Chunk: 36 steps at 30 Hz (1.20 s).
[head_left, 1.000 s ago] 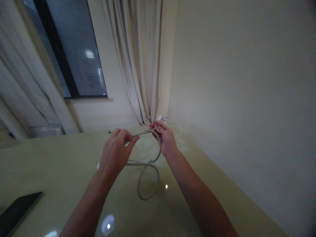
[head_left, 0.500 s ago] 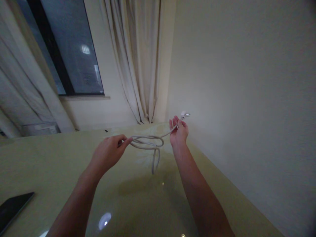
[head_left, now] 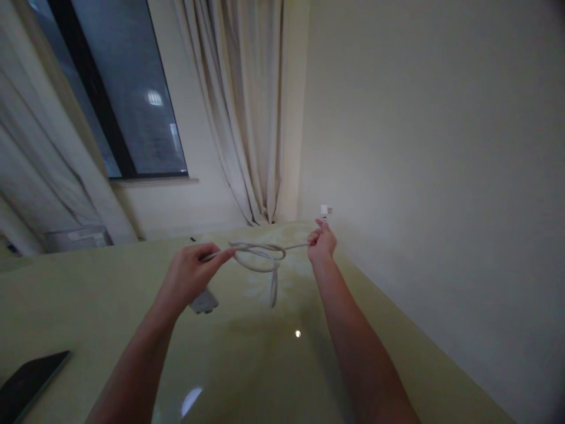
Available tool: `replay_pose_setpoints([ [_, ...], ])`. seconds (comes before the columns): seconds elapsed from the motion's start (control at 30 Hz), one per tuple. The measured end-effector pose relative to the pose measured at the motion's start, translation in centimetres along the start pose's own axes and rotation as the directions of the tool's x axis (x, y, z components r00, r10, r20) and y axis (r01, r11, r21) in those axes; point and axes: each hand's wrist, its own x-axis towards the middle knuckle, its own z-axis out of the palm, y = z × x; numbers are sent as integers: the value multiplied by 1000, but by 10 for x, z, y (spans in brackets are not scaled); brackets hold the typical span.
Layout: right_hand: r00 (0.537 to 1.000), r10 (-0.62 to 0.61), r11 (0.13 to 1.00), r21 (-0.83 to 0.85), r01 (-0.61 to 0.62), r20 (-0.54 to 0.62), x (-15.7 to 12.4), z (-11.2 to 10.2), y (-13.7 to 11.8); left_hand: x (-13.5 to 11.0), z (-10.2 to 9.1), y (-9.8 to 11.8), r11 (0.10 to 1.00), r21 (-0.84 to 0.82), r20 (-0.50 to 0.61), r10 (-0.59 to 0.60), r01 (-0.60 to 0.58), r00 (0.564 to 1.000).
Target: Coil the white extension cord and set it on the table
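Observation:
A white cable [head_left: 260,254] is stretched between my two hands above a glossy yellow-green table [head_left: 247,365]. My left hand [head_left: 189,277] pinches one end of it, with a pale adapter block [head_left: 203,301] hanging just below that hand. My right hand [head_left: 322,242] is closed on the cable near its white plug [head_left: 326,210], which sticks up above the fingers. Between the hands the cable forms a small loose knot, and a short loop hangs down from it.
A dark flat phone or tablet [head_left: 30,383] lies at the table's near left edge. A bare wall runs close along the right. Curtains [head_left: 247,112] and a dark window [head_left: 119,88] stand behind the table's far edge.
My hands have drawn apart and the large hanging loops have pulled into a small knot. The right hand moved rightward with the plug, and the adapter block now shows under the left hand.

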Motion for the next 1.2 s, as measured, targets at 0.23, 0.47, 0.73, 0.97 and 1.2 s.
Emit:
replay_pose_setpoints([
  [0.23,981,-146,989,8,148,-128,13,-9,-5,1,-18,-12,988,-136,-97,-91,77,991],
  [0.47,992,-130,990,56,130,-10,-4,9,-27,1,-18,-15,930,-317,-168,-248,185,954],
  [0.73,920,-209,978,70,197,330,-65,35,-31,13,-15,-4,163,-949,171,-457,272,873],
  [0.97,883,-195,981,69,183,427,-76,37,-32,13,-16,-1,144,-965,114,-529,221,841],
  [1.2,865,-119,993,44,112,487,-87,40,-33,15,-5,-1,369,-907,-58,-585,202,809],
])
